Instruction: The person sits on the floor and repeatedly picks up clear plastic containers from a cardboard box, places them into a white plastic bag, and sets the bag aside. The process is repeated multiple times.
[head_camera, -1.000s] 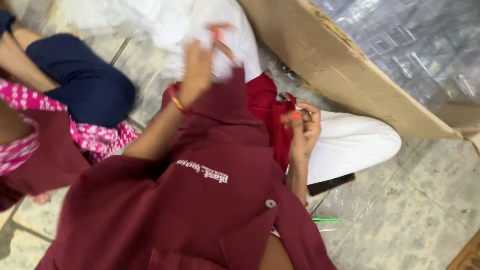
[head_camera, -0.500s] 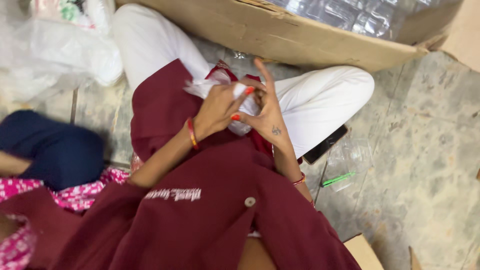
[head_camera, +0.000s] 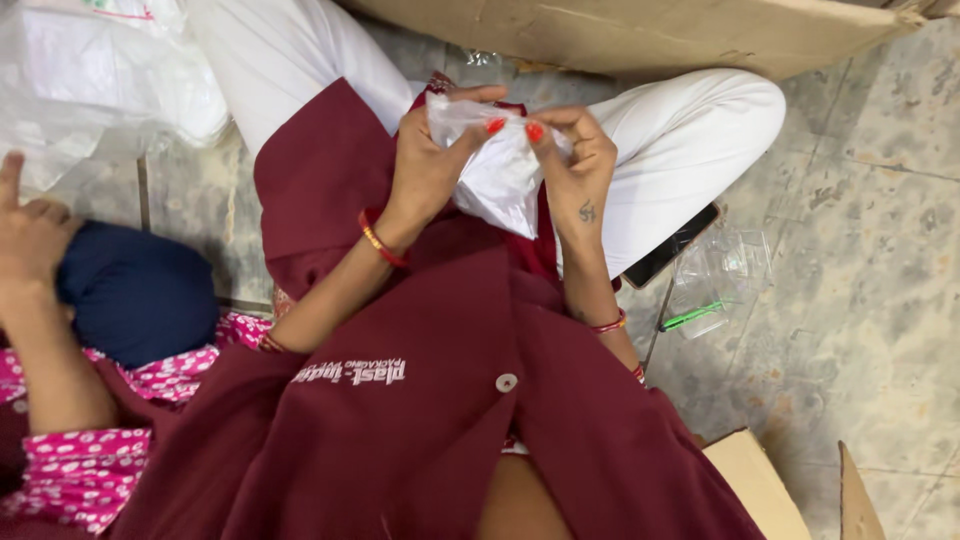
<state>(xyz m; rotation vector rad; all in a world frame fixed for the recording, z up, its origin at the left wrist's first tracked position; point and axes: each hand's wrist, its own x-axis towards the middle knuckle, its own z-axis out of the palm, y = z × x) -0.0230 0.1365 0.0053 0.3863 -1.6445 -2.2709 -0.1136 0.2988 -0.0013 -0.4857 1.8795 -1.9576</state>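
A person in a maroon coat (head_camera: 400, 420) and white trousers (head_camera: 690, 150) sits cross-legged on a mottled stone floor (head_camera: 860, 250), both hands raised over the lap. The left hand (head_camera: 430, 165) and right hand (head_camera: 575, 165) each pinch the top edge of a small clear plastic bag (head_camera: 495, 175), which hangs crumpled between them, thumbs with red nails close together. A dark phone (head_camera: 670, 247) lies beside the right knee, near a clear packet (head_camera: 720, 275) with a green pen (head_camera: 690, 317) on it. A long cardboard box (head_camera: 640, 35) lies beyond the knees. At left, a co-worker's hand (head_camera: 30, 225) rests on a navy-clad knee (head_camera: 135, 295).
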